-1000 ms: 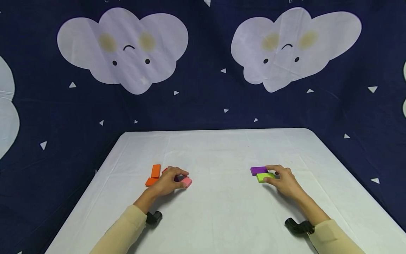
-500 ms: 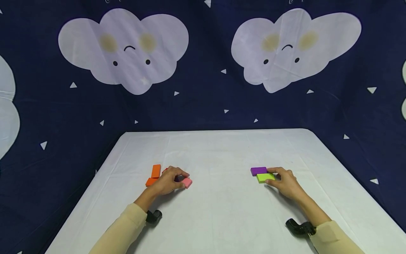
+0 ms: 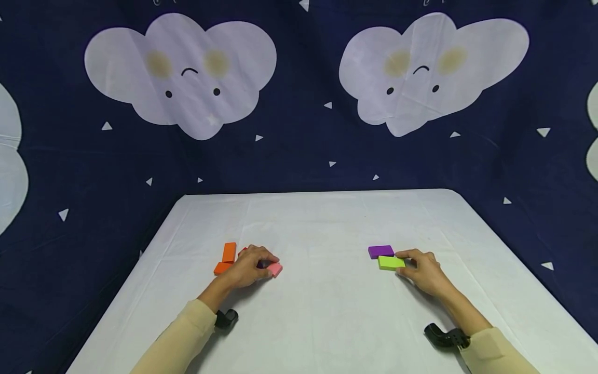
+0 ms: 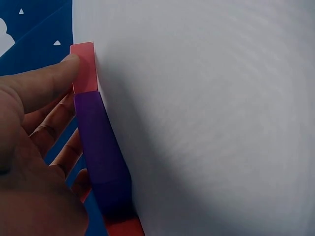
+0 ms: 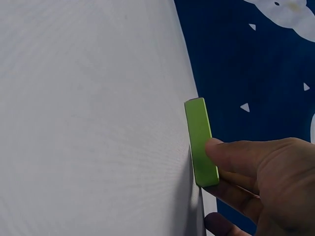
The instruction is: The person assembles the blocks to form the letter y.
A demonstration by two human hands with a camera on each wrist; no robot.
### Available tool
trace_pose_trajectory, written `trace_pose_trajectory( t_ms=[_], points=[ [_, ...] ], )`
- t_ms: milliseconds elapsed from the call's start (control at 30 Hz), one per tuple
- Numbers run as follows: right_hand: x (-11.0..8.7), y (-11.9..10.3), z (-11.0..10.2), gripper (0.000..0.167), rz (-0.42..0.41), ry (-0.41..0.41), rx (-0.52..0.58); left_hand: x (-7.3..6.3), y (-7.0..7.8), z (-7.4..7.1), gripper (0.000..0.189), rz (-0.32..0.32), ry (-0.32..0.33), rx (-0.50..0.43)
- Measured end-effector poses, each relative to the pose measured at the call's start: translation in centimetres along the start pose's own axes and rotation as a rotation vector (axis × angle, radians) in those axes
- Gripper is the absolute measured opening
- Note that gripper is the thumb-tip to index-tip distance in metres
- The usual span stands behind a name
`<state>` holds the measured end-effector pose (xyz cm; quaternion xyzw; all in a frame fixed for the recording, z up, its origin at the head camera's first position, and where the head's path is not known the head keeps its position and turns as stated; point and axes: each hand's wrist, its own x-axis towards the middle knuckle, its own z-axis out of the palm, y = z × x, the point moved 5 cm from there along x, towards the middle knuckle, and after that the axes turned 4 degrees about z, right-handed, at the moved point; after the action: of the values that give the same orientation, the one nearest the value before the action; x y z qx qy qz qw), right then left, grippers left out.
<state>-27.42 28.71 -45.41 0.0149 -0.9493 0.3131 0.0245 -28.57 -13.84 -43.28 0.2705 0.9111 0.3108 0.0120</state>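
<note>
In the head view my left hand (image 3: 246, 268) pinches a pink block (image 3: 276, 269) between thumb and fingers. A purple block (image 4: 102, 147) lies end to end with the pink one in the left wrist view, and part of a red block (image 4: 125, 227) shows behind it. Over on the right, my right hand (image 3: 424, 270) has thumb and index finger at the right end of a lime green block (image 5: 199, 140), pinching it across its narrow width. Another purple block (image 3: 380, 252) lies just behind the green one, offset to the left.
Two orange blocks (image 3: 229, 252) lie left of my left hand, near the red block. All the blocks are on a white-covered table (image 3: 327, 311). Behind it hangs a dark blue cloth (image 3: 303, 156) with clouds and triangles. A black wrist camera (image 3: 226, 319) sits on each wrist.
My right hand has slid slightly to the right along the green block, its fingers now at that block's right end and off the purple one. The left hand stays put.
</note>
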Motion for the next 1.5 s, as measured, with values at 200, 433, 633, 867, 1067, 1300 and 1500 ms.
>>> trace_pose_trajectory(
  t_ms=[200,433,633,867,1067,1300,1500],
  points=[
    [0.1,0.0,0.0,0.037,-0.009,0.005,0.006,0.0,-0.1,0.0,0.03,0.0,0.003,0.0],
    [0.1,-0.1,0.0,0.035,-0.031,0.017,0.007,0.0,0.0,0.0,0.03,0.039,-0.004,0.019],
    [-0.2,-0.5,0.3,0.034,-0.042,0.01,0.005,-0.1,0.1,0.1,0.028,0.007,0.013,0.012],
    [-0.4,-1.3,0.8,0.033,-0.063,0.013,0.004,0.1,0.8,0.3,0.027,-0.039,0.039,0.0],
    [-0.3,-2.0,1.2,0.032,-0.089,0.017,0.005,0.4,1.6,0.9,0.026,-0.081,0.093,-0.001],
    [-0.3,-2.8,1.9,0.033,-0.098,-0.023,0.008,0.6,2.8,1.7,0.024,-0.157,0.129,-0.052],
    [-0.2,-3.5,2.4,0.035,-0.119,-0.032,0.002,0.7,3.6,2.5,0.024,-0.165,0.121,-0.1]
  ],
)
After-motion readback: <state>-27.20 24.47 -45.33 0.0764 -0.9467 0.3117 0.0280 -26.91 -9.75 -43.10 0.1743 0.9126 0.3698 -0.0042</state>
